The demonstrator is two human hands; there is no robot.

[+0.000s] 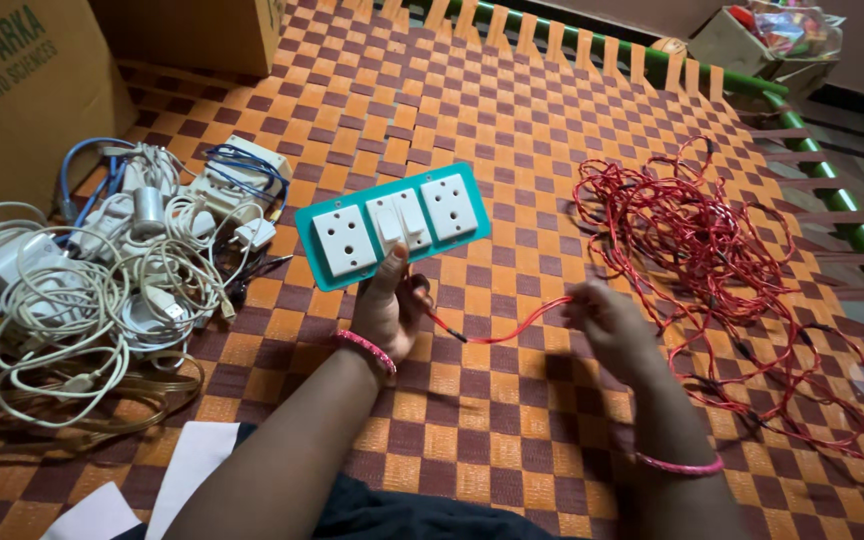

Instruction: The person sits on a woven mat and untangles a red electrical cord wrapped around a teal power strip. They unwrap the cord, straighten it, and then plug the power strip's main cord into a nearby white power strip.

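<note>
Head view | teal switchboard (393,223): two white sockets, central switches | red wire (512,328)

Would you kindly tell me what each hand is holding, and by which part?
The left hand grips the teal switchboard panel with white sockets at its lower edge. The right hand pinches the red twisted wire near its loose end.

Far left: brown cardboard box (22,90), green print.
Top middle: second brown box (197,30).
Top right: open carton (742,40), colourful packets.
</note>
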